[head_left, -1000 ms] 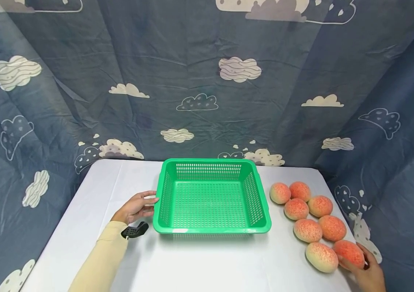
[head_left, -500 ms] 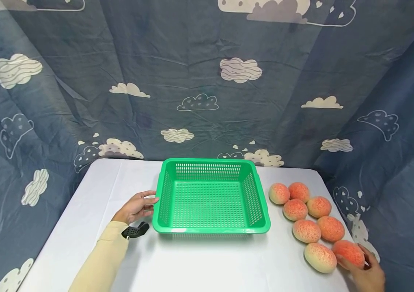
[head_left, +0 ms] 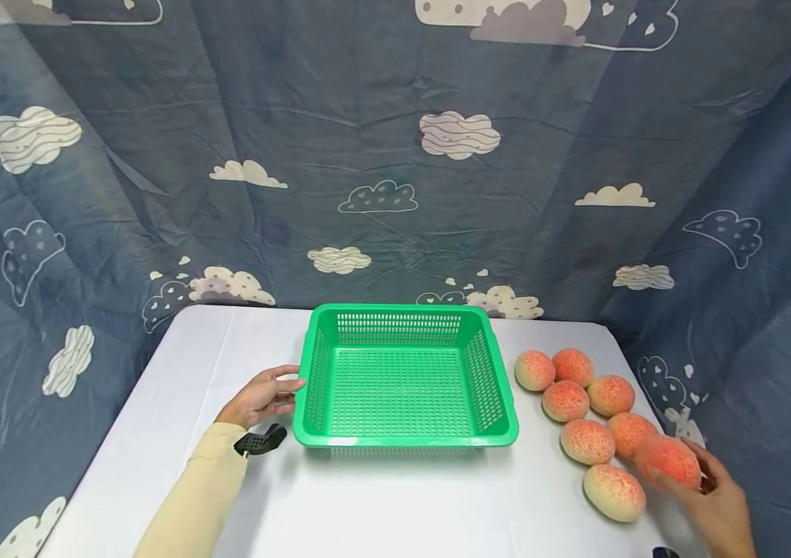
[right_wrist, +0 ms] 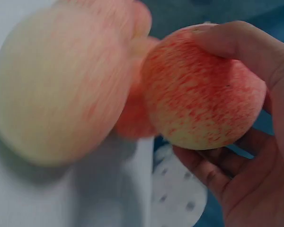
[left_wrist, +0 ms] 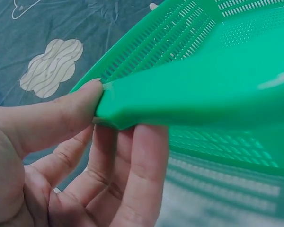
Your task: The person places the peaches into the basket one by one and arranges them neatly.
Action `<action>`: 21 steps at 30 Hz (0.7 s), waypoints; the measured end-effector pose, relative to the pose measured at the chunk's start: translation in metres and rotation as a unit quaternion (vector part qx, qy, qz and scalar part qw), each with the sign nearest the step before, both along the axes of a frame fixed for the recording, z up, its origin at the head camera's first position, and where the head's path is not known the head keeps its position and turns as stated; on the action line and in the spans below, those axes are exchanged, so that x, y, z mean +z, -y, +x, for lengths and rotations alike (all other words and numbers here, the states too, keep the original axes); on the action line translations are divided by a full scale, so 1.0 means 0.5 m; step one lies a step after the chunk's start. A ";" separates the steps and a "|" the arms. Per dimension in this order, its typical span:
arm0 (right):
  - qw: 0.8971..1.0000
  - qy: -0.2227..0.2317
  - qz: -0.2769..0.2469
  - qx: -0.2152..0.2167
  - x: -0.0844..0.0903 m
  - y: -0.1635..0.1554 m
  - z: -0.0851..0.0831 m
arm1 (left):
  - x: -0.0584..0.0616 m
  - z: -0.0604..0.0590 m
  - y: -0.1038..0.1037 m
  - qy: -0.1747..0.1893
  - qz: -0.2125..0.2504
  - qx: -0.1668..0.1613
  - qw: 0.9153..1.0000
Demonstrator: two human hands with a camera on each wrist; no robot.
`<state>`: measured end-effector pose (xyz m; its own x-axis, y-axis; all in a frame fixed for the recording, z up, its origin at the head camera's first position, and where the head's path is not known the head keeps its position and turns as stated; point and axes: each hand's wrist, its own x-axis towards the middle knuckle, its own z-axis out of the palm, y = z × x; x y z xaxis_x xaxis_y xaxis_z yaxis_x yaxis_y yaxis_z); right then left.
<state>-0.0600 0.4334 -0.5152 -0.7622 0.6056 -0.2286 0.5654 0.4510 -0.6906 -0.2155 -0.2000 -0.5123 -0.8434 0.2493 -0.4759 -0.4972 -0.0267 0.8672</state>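
The left hand's grip point(head_left: 259, 395) is pinching the left rim of a green plastic basket point(head_left: 405, 440), its thumb pressing against the rim's edge and its fingers lying beneath. The basket is standing upright near the middle of a white-covered desk point(head_left: 437, 508), its slotted walls facing one another. Over at the right side, the right hand's grip point(head_left: 713, 496) is holding a red-streaked peach point(head_left: 668, 463), the thumb resting over the top and the fingers bending underneath. From here I'm not able to tell whether that peach is touching the desk. Seven more are lying along the same side, well clear of the basket's front corner: a paler, yellowish peach point(head_left: 615, 493) is sitting nearest the front, just beside the held one, and six other peaches point(head_left: 566, 401) are clustering behind in a loose double row. A pale yellow sleeve point(head_left: 189, 496) is covering the left arm, and a black strap point(head_left: 260, 439) is showing at that wrist. Behind everything, a dark blue curtain point(head_left: 381, 93) printed with clouds is hanging in folds.
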 end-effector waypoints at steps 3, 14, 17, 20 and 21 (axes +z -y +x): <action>0.998 0.000 0.003 0.057 0.028 0.015 -0.013 | -0.003 0.000 0.001 0.002 0.013 -0.001 1.000; 0.974 -0.100 -0.015 0.204 0.076 0.112 -0.092 | 0.000 0.000 0.005 0.003 0.038 0.005 0.999; 0.963 -0.130 -0.018 0.233 0.087 0.137 -0.120 | 0.002 0.000 0.004 0.005 0.037 0.006 0.999; 0.952 -0.157 -0.027 0.262 0.096 0.164 -0.150 | 0.002 0.001 0.003 0.003 0.034 0.005 0.999; 0.949 -0.162 -0.032 0.270 0.098 0.173 -0.160 | 0.002 0.001 0.002 0.001 0.031 0.004 1.000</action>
<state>-0.1403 0.3466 -0.4662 -0.9940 0.0989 0.0472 0.0172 0.5660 -0.8242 -0.2149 -0.2012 -0.5116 -0.8446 0.2711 -0.4617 -0.4987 -0.0847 0.8626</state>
